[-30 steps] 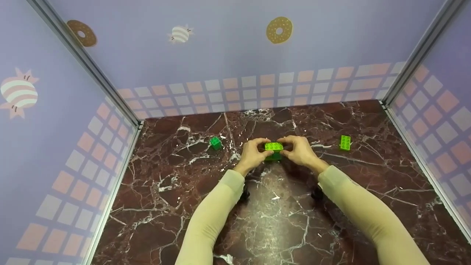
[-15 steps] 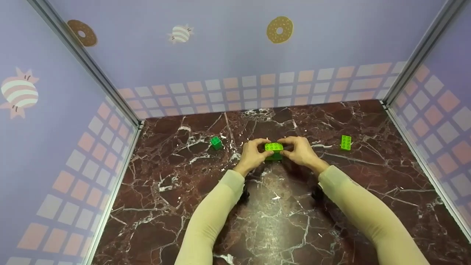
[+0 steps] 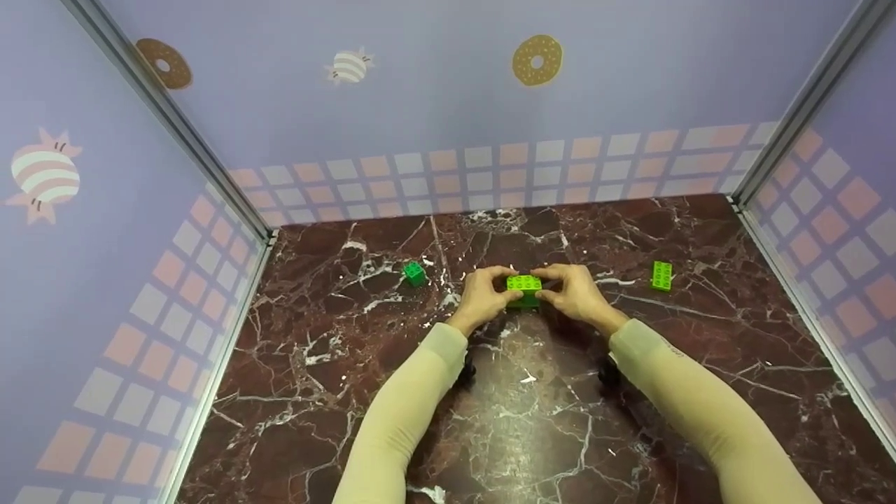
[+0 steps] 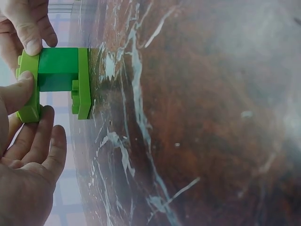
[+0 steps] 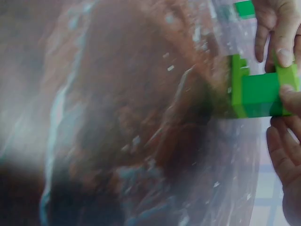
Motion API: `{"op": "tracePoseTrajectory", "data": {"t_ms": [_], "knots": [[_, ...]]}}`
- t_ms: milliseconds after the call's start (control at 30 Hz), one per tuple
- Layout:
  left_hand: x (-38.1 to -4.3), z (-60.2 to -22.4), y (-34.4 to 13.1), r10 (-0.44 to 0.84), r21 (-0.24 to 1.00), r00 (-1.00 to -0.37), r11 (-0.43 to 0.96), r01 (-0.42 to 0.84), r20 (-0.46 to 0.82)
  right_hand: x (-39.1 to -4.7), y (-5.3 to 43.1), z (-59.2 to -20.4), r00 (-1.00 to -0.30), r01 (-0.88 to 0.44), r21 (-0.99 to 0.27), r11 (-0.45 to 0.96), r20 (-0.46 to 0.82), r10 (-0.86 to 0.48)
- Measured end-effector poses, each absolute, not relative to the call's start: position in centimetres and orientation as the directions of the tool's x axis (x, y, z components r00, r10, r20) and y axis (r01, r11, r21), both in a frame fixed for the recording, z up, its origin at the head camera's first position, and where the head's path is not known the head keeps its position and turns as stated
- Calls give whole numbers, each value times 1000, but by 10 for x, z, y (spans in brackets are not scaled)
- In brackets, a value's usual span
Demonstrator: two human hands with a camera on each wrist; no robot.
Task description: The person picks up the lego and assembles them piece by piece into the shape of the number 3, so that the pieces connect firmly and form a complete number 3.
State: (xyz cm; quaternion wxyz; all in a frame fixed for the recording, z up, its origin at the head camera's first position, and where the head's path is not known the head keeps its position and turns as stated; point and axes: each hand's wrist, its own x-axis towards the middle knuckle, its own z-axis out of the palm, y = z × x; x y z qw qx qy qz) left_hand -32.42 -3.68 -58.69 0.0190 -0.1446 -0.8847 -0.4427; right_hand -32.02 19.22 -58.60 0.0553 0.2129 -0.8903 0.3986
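Note:
Both hands hold a light green brick [image 3: 524, 283] at its two ends, thumbs at the near side and fingers behind. My left hand [image 3: 481, 297] pinches the left end, my right hand [image 3: 575, 294] the right end. Directly under this brick, against its underside, is a darker green block [image 4: 59, 63]. That block stands on one end of a flat light green base piece [image 4: 83, 94], whose studs show at the other end, leaving a gap below the top brick. The base lies on the marbled table. In the right wrist view the darker block [image 5: 261, 94] fills the right-hand side of the stack.
A small dark green brick [image 3: 414, 274] lies on the dark red marbled table [image 3: 336, 420], left of the hands. To the right lies another light green brick [image 3: 661, 275]. Lilac panels [image 3: 434, 98] with metal corner posts enclose the table at the back and sides.
The head view has shifted very slightly. Both hands keep their grip on the top brick, and the stack and the loose bricks stay where they were.

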Motion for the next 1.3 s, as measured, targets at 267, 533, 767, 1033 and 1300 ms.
{"op": "tracePoseTrajectory", "data": {"t_ms": [267, 533, 767, 1033, 1300], "knots": [[-325, -583, -34, 235, 781, -958, 563, 270, 162, -319, 195, -594, -918, -394, -735, 552, 282, -280], [-324, -582, -35, 249, 776, -954, 562, 284, 169, -318, 194, -595, -920, -385, -761, 523, 275, -278], [-324, -580, -36, 264, 771, -952, 570, 286, 157, -320, 197, -591, -930, -360, -772, 523, 248, -272], [-326, -585, -37, 238, 774, -960, 577, 261, 146, -322, 195, -597, -956, -274, -841, 467, 183, -231], [-325, -586, -37, 225, 790, -962, 556, 257, 155, -325, 193, -600, -964, -228, -874, 429, 140, -227]]}}
